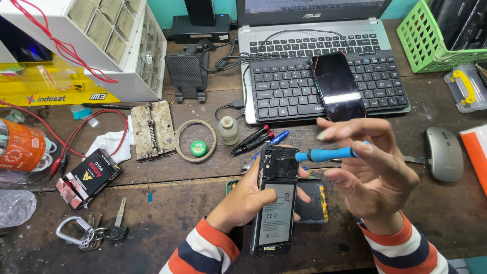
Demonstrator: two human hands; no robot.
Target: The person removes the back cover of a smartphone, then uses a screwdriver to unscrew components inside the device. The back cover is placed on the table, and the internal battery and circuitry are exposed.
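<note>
Your left hand (243, 200) grips opened phone (276, 203), back cover (312, 200) already off; right hand (373, 170) pinches blue screwdriver (324, 154) w/ tip at top screws, board not yet out.

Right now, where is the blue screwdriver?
In the head view, the blue screwdriver is in the right hand, right of centre, with its tip at the top of the open phone held by the left hand.

Bare surface (167, 213) lies open left of the hands, between the keys (94, 233) and the opened phone (276, 203). Ahead, screwdrivers (253, 140), a small bottle (228, 130) and the black keyboard (324, 86) crowd the way; a mouse (444, 153) blocks the right.
</note>
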